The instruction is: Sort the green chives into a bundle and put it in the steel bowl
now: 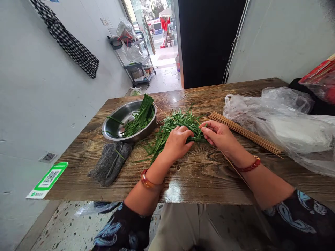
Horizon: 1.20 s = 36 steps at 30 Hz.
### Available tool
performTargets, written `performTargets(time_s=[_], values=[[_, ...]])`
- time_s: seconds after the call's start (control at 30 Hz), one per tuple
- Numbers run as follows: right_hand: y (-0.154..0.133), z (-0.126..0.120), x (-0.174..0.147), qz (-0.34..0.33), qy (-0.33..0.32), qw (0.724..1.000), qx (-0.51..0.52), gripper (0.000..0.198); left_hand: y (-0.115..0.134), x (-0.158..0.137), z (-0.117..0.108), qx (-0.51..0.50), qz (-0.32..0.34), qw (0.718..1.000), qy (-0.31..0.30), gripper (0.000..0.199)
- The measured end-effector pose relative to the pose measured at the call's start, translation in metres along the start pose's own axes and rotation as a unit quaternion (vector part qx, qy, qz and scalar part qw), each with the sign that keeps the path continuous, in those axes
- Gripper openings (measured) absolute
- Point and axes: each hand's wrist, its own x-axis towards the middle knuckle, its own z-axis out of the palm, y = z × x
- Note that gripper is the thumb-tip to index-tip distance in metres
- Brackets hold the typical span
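A loose pile of green garlic chives lies on the wooden table in front of me. My left hand rests on the pile, its fingers curled round some of the leaves. My right hand, just right of the pile, pinches a thin bamboo skewer between thumb and fingers. The skewer's tip points up over the leaves, and its rear end runs back beneath my right wrist. A bit of green shows at the right fingertips. The leaves inside my left hand are mostly hidden.
Left of the pile stands a steel bowl holding more chives. Grey gloves lie before it. At right are a bundle of skewers and a plastic bag. A green QR card sits at the left edge.
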Motion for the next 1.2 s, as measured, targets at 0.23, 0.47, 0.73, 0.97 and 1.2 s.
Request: performTargets(time_s=[0.23,0.47,0.73,0.97,1.2], values=[[0.001,-0.001,0.002,-0.001,0.006,1.000,0.012,0.032,0.000,0.002,0.002,-0.026,-0.012,0.999,0.020,0.008],[0.002,0.001,0.000,-0.004,-0.006,1.000,0.015,0.031,0.001,0.005,-0.013,-0.382,-0.174,0.901,0.108,0.009],[-0.002,0.004,-0.004,0.008,-0.004,1.000,0.005,0.030,0.006,0.004,-0.018,-0.501,-0.229,0.828,0.103,0.020],[-0.001,0.003,-0.003,0.062,-0.021,0.993,0.101,0.032,0.007,0.003,-0.019,-0.453,-0.185,0.871,0.039,0.017],[0.000,0.000,-0.002,0.099,-0.025,0.980,0.174,0.027,0.009,0.001,-0.013,-0.348,-0.063,0.934,-0.053,0.011]])
